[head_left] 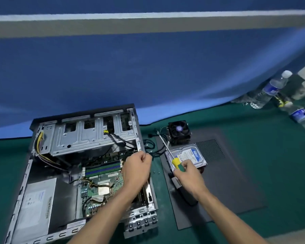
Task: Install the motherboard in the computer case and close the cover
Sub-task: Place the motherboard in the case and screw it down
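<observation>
The open computer case (42,166) lies flat on the green table at the left, with the green motherboard (99,189) inside it beside the grey power supply (35,205). My left hand (137,168) hovers over the case's right edge with its fingers curled; whether it pinches something small I cannot tell. My right hand (187,175) grips a screwdriver (176,162) by its yellow and green handle, the shaft pointing up and left over the hard drive (192,155). The dark case cover (227,187) lies flat on the table to the right.
A black CPU cooler fan (179,132) stands behind the hard drive. Small screws (156,172) lie on the table between case and cover. Loose black cables (151,147) trail from the case. Plastic water bottles (269,90) stand at the far right. A blue partition rises behind.
</observation>
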